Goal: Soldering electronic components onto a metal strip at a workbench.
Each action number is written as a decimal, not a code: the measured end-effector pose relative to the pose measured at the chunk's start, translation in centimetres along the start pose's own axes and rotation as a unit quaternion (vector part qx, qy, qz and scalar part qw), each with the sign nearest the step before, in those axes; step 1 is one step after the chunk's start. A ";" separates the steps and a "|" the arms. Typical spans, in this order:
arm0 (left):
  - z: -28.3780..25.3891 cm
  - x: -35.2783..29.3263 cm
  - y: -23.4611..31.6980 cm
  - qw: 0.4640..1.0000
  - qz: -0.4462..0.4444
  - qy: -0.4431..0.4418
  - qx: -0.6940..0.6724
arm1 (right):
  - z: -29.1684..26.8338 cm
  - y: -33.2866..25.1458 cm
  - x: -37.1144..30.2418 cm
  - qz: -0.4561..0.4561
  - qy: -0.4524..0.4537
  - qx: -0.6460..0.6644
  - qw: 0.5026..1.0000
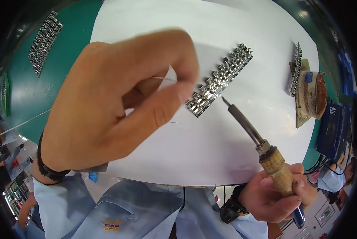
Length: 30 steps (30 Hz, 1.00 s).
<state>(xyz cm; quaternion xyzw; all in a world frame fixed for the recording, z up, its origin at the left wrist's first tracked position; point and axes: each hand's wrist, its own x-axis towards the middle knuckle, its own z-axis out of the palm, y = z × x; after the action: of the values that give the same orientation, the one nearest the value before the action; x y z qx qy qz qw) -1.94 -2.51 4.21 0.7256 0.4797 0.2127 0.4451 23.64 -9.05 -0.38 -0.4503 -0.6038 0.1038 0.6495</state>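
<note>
My left hand (102, 103) is raised above the white sheet, thumb and forefinger pinched together on a thin solder wire (163, 78); a short length of wire also shows below the thumb. Close by the fingertips lies a slanted row of small shiny metal connectors (222, 79), its near end partly behind the thumb. My right hand (276, 195) grips the wooden handle of a soldering iron (248, 129). The iron points up and to the left, its dark tip just right of the connector row; whether they touch I cannot tell.
The white sheet (234, 159) covers a green work surface (74, 47). At the far left lies a block of similar metal connectors (45, 42). On the right, another strip (296, 69) leans by a round, stained tin (316, 93) on a board, beside a dark blue box (333, 129). Other people sit beyond both edges.
</note>
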 end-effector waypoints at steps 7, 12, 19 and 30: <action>0.6 -0.1 -0.6 0.997 -0.033 0.069 -0.022 | -1.0 -0.4 -0.1 -0.027 -0.130 0.029 0.991; 0.9 0.2 -2.0 0.993 0.084 0.079 -0.006 | -2.4 -1.3 0.7 -0.013 -0.231 -0.036 0.972; 0.9 0.4 -2.0 0.987 0.130 0.083 0.050 | -2.7 -1.5 0.6 0.007 -0.250 -0.045 0.967; 0.8 0.4 -1.8 0.980 0.149 0.088 0.101 | -6.4 -3.6 5.0 0.620 -0.279 0.091 0.728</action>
<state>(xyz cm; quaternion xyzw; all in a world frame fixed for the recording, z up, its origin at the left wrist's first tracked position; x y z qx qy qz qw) -2.06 -2.23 2.16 0.8085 0.4227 0.2897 0.2894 29.02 -10.67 6.49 -0.6137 -0.3320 0.6588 0.2814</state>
